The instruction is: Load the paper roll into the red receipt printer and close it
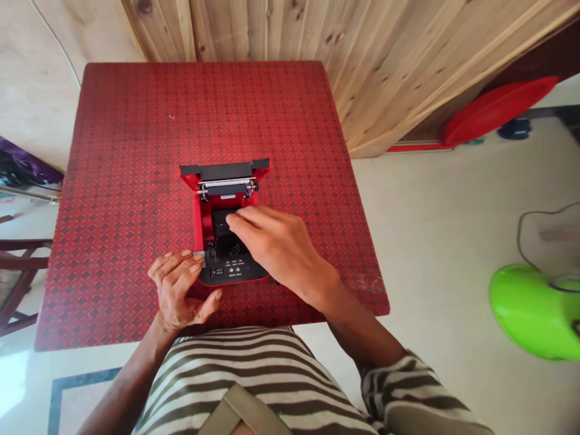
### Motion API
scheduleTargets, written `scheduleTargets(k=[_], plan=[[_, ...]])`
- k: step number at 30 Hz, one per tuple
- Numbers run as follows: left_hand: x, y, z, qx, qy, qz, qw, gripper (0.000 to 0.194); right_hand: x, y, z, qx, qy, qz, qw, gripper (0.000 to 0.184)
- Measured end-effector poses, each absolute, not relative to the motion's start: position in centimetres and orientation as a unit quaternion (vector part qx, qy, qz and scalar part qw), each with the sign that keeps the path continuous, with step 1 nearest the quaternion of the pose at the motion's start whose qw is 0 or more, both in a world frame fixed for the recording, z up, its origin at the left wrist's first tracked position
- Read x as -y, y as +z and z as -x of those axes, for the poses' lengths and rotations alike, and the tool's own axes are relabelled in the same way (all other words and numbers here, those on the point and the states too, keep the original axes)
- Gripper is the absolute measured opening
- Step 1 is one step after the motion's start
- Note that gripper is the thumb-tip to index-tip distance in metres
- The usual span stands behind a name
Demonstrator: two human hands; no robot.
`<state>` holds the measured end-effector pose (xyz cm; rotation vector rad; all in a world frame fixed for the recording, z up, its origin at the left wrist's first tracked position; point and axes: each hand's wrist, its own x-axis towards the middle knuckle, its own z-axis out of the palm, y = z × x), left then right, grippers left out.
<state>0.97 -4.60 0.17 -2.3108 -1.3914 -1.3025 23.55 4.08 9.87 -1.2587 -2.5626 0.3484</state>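
A small red and black machine (212, 205) with its lid raised stands on a red patterned table (136, 151), near the front edge. My right hand (272, 244) reaches into the open body, fingers curled and pressed together over a black part inside. What they grip, if anything, is hidden. My left hand (179, 287) rests against the machine's front left corner, fingertips touching its side, fingers loosely apart and holding nothing.
A wooden plank wall (317, 36) rises behind the table. A red curved object (493, 109) leans at the right. A green plastic object (530, 311) and a cable lie on the pale floor. A wooden chair (18, 266) stands at the left.
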Motion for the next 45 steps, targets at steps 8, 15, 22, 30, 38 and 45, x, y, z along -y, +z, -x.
scheduleTargets(k=[8,15,22,30,38,45], plan=[[4.3,0.5,-1.7,0.456,-0.45,0.764,0.072,0.057,-7.2,10.6,-18.2,0.886,0.119,0.436,-0.1,0.041],[4.3,0.7,-1.6,0.447,-0.458,0.765,0.074,0.057,-6.3,11.0,-20.1,0.899,0.091,0.426,-0.032,0.023],[4.3,0.4,-1.6,0.461,-0.456,0.758,0.073,0.057,-3.8,10.8,-26.7,0.782,0.238,0.484,0.311,0.021],[3.9,0.0,-1.1,0.447,-0.457,0.767,0.061,0.07,-6.2,1.1,-28.6,0.533,0.297,0.605,0.512,0.033],[3.8,-0.1,-0.6,0.456,-0.434,0.774,0.066,0.073,-5.3,-1.1,-27.2,0.595,0.303,0.63,0.397,0.03],[4.0,-0.1,-0.6,0.47,-0.436,0.766,0.036,0.069,-1.3,0.6,-30.7,0.564,0.368,0.622,0.4,0.025]])
